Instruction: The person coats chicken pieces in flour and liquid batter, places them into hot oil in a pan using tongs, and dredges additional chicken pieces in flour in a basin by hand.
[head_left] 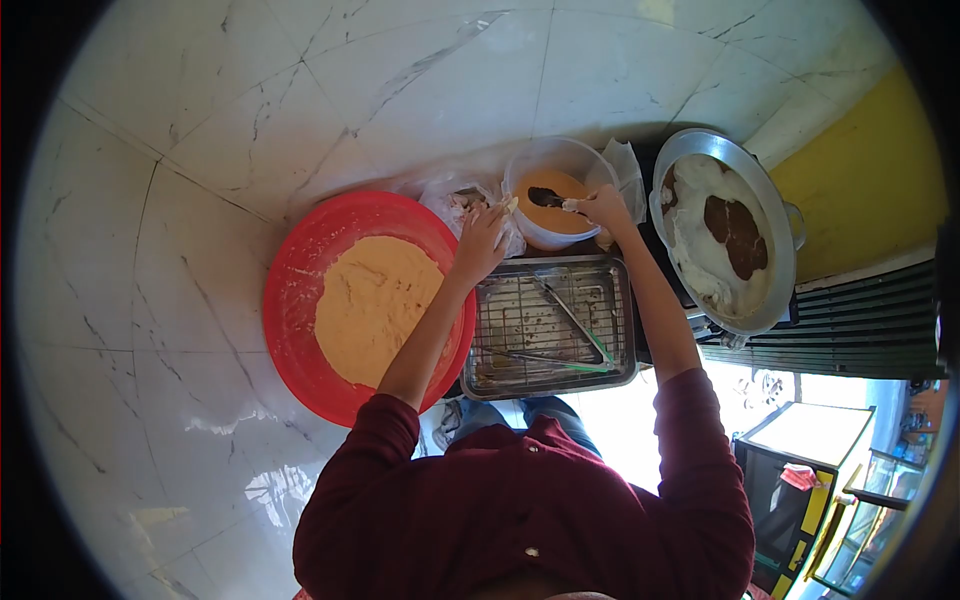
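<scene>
My right hand [603, 208] is closed round the handle of a dark spoon [545, 197], whose bowl is over the orange-tan batter [565, 222] in a clear plastic tub [515, 165]. My left hand [482, 238] is at the tub's left edge, above a plastic bag [437, 190] with pale pinkish pieces inside. Its fingers are pinched near a small pale bit at the tub's rim; whether they grip it is unclear. Under my left forearm stands a wide red basin [300, 290] of pale yellow flour-like powder [375, 300].
A metal tray with a wire rack [480, 320] lies before me, with green-handled tongs [575, 325] across it. At right, a big metal pan [664, 190] holds brown liquid and pale foam. A glass-and-yellow cabinet [800, 440] is at lower right.
</scene>
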